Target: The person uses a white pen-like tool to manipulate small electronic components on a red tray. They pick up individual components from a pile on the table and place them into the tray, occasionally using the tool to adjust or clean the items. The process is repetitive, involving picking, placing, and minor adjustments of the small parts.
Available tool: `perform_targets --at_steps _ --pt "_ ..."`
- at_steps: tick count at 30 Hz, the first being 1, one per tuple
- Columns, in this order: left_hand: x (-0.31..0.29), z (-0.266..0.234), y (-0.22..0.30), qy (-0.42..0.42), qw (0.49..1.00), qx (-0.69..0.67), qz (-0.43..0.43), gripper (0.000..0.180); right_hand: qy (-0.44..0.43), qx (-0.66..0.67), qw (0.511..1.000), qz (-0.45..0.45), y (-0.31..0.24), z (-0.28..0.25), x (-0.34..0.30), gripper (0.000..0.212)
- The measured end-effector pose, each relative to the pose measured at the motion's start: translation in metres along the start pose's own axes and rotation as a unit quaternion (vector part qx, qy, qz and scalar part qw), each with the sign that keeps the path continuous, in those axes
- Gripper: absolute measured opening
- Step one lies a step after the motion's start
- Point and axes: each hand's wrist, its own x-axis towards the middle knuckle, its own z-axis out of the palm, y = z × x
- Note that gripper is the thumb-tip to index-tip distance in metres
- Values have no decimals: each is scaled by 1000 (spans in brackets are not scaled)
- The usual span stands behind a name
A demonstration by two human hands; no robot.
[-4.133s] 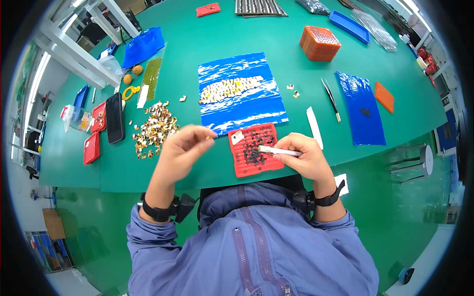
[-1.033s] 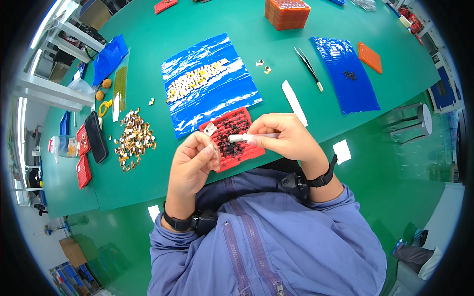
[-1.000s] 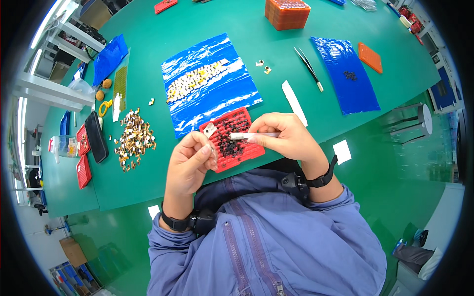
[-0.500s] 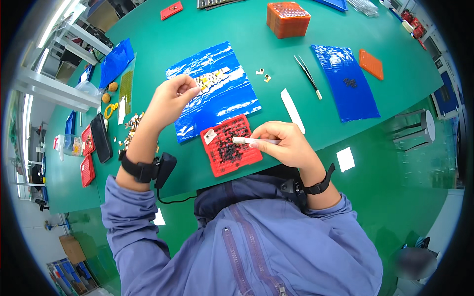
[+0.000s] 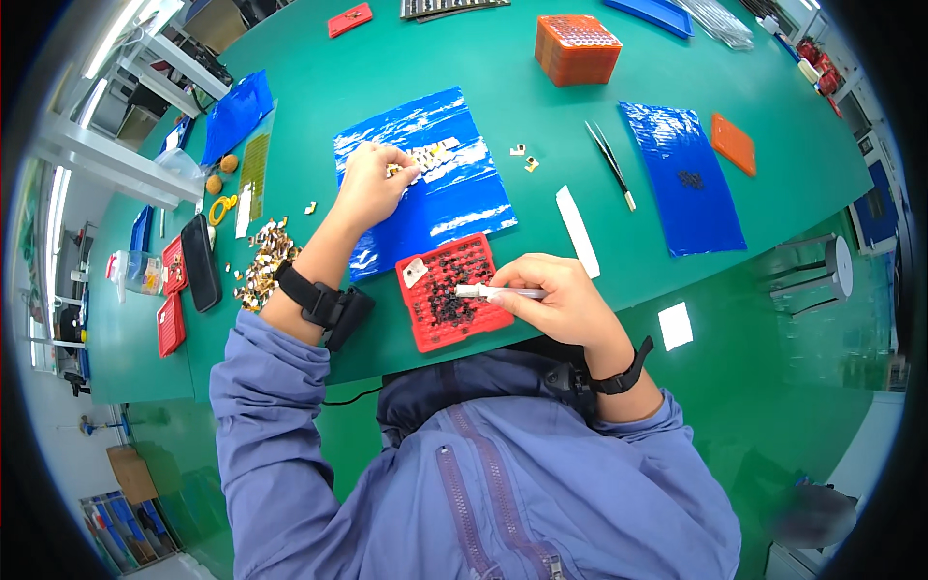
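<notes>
My left hand [image 5: 375,186] is over the blue sheet [image 5: 387,237], thumb and fingers pinched together at the left end of a cluster of small white and yellow pieces [image 5: 443,162]. What is between those fingertips is too small to make out. My right hand [image 5: 561,298] grips a slim white pen-shaped tool [image 5: 473,291], held nearly level with its blunt end pointing left. That end is above a red ridged tray [image 5: 422,335] scattered with small black parts [image 5: 449,307]. A small whitish scrap [image 5: 414,272] lies in the tray's upper left corner.
Left of my forearm lies a heap of small pieces [image 5: 264,266], near a black case [image 5: 200,263] and yellow scissors [image 5: 221,210]. Tweezers [image 5: 611,166], a white strip [image 5: 577,232] and a second blue sheet [image 5: 677,213] are to the right. Stacked orange trays [image 5: 577,53] stand farther back.
My left hand has moved right, its fingertips now by the cluster's left end. More of the heap beside my left forearm shows. The right hand keeps its hold on the tool above the tray.
</notes>
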Motion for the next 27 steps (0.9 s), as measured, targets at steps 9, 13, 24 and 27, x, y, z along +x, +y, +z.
perform_targets --at_steps 9,13,24,27 --pt "2 4 -7 -31 999 -13 -29 14 -3 -15 1000 0 -3 -1 1 15" --pt "2 5 -9 -41 998 2 -43 16 -5 -30 1000 0 -4 -1 0 14" --pt "1 -4 -20 13 998 -61 -23 22 0 -8 1000 24 -4 2 0 11" --pt "-3 -49 -20 -8 990 -135 22 25 4 -4 1000 23 -4 2 -1 11"
